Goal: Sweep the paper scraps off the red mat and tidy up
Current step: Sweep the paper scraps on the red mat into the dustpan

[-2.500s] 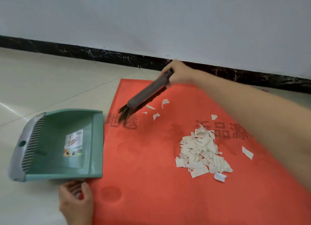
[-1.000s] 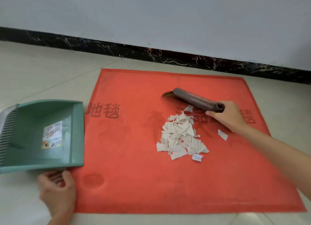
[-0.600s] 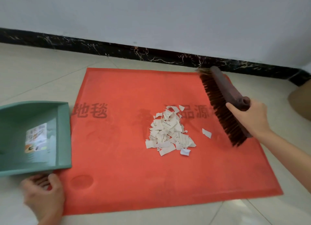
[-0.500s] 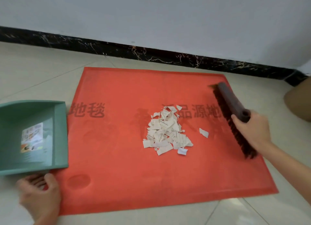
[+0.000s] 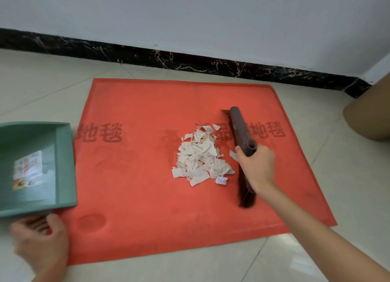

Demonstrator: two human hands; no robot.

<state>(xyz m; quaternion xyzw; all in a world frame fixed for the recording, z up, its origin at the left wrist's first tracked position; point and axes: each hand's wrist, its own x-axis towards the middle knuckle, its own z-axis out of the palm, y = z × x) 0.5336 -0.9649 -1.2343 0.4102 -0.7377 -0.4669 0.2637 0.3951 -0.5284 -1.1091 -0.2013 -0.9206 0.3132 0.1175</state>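
A red mat (image 5: pixel 137 193) with dark characters lies on the tiled floor. A pile of white paper scraps (image 5: pixel 200 157) sits at its middle, with one stray scrap (image 5: pixel 232 155) beside my right hand. My right hand (image 5: pixel 256 167) grips a brown hand brush (image 5: pixel 240 131), whose bristles rest on the mat just right of the pile. A green dustpan (image 5: pixel 63 165) sits at the mat's left edge, its mouth toward the mat. My left hand (image 5: pixel 42 242) lies at the mat's near left corner, just below the dustpan, fingers curled and blurred.
A black marble skirting (image 5: pixel 190 64) runs along the white wall behind the mat. A brown cardboard object (image 5: pixel 369 117) stands on the floor at the right. Pale floor tiles surround the mat.
The brush came down from tilted in the air at the mat's right edge and moved left to the pile, pushing the stray scrap closer. The view shifted slightly.
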